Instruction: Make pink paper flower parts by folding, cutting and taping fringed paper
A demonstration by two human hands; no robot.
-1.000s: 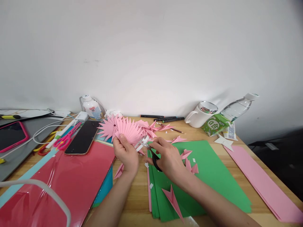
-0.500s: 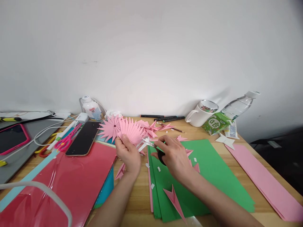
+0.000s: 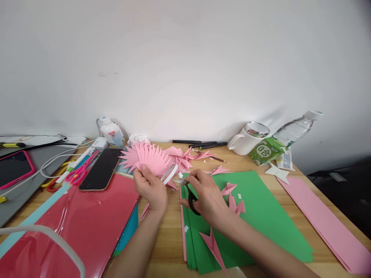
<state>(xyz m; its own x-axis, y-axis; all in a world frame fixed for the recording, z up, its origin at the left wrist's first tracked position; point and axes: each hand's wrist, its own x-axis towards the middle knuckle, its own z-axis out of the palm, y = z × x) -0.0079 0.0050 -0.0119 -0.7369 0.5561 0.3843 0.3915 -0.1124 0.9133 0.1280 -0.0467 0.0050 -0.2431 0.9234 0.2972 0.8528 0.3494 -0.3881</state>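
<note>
My left hand (image 3: pixel 152 190) pinches a fan of folded pink paper (image 3: pixel 155 159) with pointed tips, the thumb lying on its near edge. A white strip (image 3: pixel 169 174), perhaps double-sided tape, curves up from the fan's right side. My right hand (image 3: pixel 204 197) is closed on small scissors (image 3: pixel 191 199) with black handles; their blades point left, a little apart from the strip. A tiny white piece (image 3: pixel 180 175) shows just above the blade tips. Folded pink pieces (image 3: pixel 213 247) lie on the green paper stack (image 3: pixel 261 216) beneath my right hand.
Left are a black phone (image 3: pixel 100 170), pink scissors (image 3: pixel 82 168) and a red sheet pack (image 3: pixel 84 220). Along the wall stand a white bottle (image 3: pixel 112 133), markers (image 3: pixel 208 144), a mug (image 3: pixel 249 139), a green packet (image 3: pixel 266 150) and a leaning water bottle (image 3: pixel 297 127). Pink strips (image 3: pixel 321 220) lie right.
My right hand with the scissors has moved down and away from the white strip. The left hand and fan have shifted slightly left and tilted. A small white piece now shows near the blades.
</note>
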